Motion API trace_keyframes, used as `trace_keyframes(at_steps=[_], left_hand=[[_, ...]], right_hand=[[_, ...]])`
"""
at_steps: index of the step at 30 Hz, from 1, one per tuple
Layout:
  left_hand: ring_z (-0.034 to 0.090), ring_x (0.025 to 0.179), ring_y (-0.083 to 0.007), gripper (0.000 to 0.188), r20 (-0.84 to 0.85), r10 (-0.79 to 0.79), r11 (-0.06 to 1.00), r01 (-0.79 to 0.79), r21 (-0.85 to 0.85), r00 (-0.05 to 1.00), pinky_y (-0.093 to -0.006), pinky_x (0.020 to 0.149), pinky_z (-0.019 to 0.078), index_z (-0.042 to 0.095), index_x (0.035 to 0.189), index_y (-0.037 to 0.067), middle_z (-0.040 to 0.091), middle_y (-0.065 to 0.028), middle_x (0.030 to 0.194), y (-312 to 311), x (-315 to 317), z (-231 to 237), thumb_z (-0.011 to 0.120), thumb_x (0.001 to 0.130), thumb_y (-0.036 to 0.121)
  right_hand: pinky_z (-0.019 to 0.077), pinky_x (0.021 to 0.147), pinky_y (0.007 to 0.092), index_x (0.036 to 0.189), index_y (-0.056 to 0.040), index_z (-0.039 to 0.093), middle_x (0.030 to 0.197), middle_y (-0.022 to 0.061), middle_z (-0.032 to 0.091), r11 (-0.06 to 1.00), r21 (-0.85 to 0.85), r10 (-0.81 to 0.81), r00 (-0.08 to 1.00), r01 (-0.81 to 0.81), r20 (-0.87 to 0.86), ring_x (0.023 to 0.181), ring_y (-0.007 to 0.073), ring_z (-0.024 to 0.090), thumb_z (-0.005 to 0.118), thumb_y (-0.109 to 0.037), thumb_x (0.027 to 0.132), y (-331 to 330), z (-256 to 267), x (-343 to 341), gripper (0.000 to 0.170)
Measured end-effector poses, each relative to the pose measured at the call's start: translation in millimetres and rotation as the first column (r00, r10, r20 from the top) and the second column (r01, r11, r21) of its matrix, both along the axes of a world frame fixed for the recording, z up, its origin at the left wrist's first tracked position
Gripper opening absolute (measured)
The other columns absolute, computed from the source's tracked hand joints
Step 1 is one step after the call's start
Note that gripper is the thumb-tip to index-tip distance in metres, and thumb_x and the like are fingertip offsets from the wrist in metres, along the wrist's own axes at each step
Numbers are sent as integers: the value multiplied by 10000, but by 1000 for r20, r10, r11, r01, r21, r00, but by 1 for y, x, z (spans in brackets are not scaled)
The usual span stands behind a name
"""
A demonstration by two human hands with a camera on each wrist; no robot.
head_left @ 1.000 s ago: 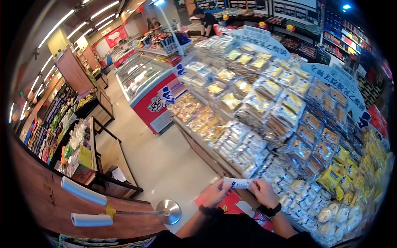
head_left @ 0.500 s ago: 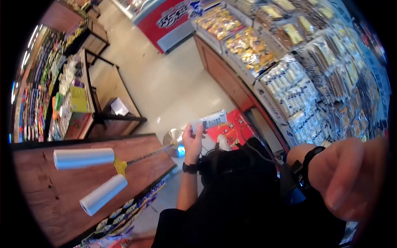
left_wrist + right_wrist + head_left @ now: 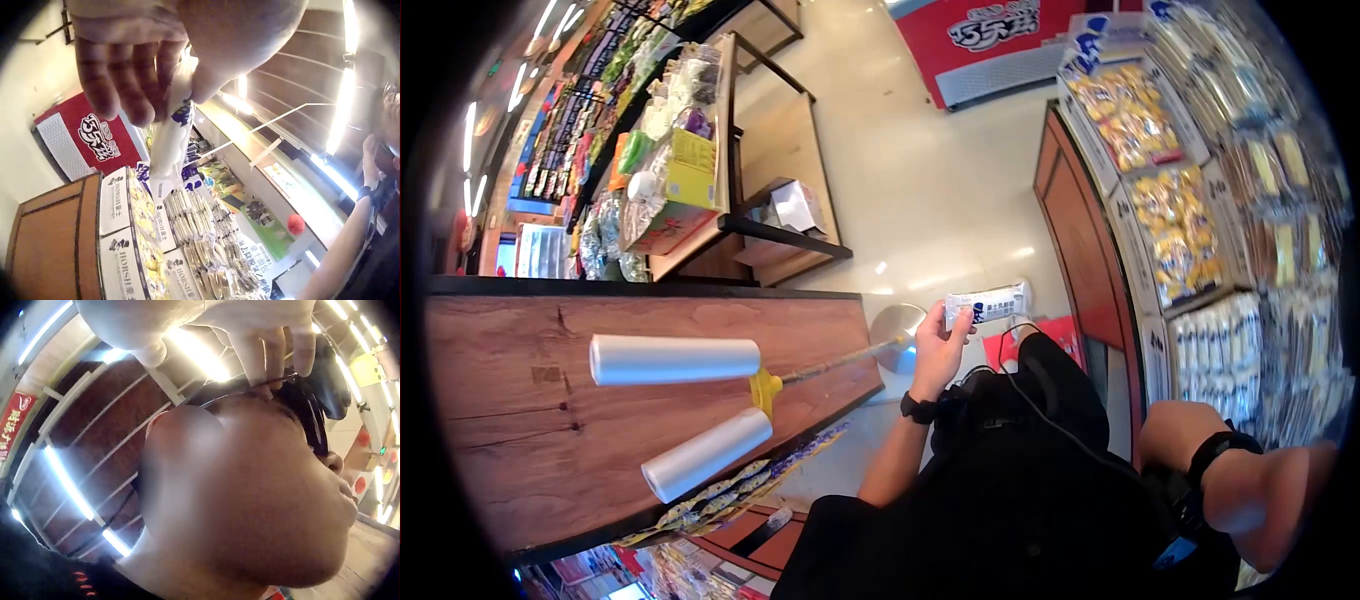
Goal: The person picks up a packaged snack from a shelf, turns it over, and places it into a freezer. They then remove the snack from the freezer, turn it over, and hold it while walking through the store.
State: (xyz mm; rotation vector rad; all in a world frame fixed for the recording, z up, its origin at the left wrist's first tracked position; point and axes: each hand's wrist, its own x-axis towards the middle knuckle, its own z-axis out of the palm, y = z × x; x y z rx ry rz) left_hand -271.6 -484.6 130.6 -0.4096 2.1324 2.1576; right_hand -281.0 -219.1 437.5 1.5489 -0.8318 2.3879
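Note:
A white wrapped snack packet (image 3: pixel 998 302) with blue print lies pinched in my left hand (image 3: pixel 938 358), its length sticking out to the right. In the left wrist view the same packet (image 3: pixel 167 144) shows between the thumb and the bent fingers (image 3: pixel 119 75). My right hand (image 3: pixel 1268 505) is raised close to the head camera at the lower right, blurred. The right wrist view shows that right hand (image 3: pixel 262 322) beside the person's head, thumb apart, fingertips at a thin dark rim near a black head-worn device (image 3: pixel 331 381).
A wooden counter (image 3: pixel 520 340) with two plastic-bag rolls (image 3: pixel 675 360) on a yellow-topped stand is at the left. Bins of packaged snacks (image 3: pixel 1185 240) line the right. A red freezer (image 3: pixel 990 45) stands beyond the aisle floor (image 3: pixel 920 200). A cable (image 3: pixel 1055 430) crosses the lap.
Both hands were at the packet; the right hand has let go and risen towards the head. The left hand keeps the packet. The head view has turned down and left.

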Motion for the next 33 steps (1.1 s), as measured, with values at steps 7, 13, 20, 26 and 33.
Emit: trace_keyframes(at_steps=[7, 13, 20, 26, 33], left_hand=[[622, 751, -97, 222, 5, 76, 997, -76, 14, 997, -237, 608, 483, 614, 1058, -6, 654, -31, 866, -3, -124, 18, 624, 965, 195], [623, 752, -101, 176, -6, 230, 973, -230, 20, 973, -233, 615, 483, 614, 1041, 0, 653, -46, 883, -24, -197, 33, 610, 971, 161], [623, 749, -109, 181, 39, 359, 930, -361, 63, 932, -231, 607, 500, 593, 1070, -13, 647, -55, 911, -74, -282, 20, 568, 992, 149], [626, 749, -117, 209, -24, 270, 959, -267, 91, 963, -242, 619, 505, 590, 1087, -18, 651, -69, 927, -147, -398, 13, 562, 996, 168], [620, 754, -105, 225, -86, 121, 987, -110, 117, 989, -238, 630, 492, 594, 1084, -14, 658, -62, 924, -236, -536, 22, 574, 993, 191]], right_hand=[[485, 797, 335, 1314, -22, 427, 942, 90, 627, 980, -63, 195, 975, -190, 102, 845, 219, 583, 489, -238, 986, 16, 6, -150, 397], [478, 757, 380, 1239, -13, 475, 905, 152, 624, 950, -274, 307, 601, -148, 738, 866, 272, 602, 436, -497, 952, -17, -91, -282, 564], [478, 779, 363, 1236, -61, 511, 1040, 236, 682, 964, 9, 35, 159, -264, 987, 975, 294, 638, 314, -569, 1007, -101, -176, -403, 591], [476, 760, 350, 1149, -64, 546, 1074, 258, 676, 965, 101, -48, 219, -240, 975, 956, 287, 644, 305, -552, 1016, -174, -181, -495, 561], [474, 764, 329, 1067, -66, 583, 1036, 238, 690, 974, 99, -44, 258, -205, 965, 964, 245, 647, 330, -523, 1025, -250, -176, -597, 524]])
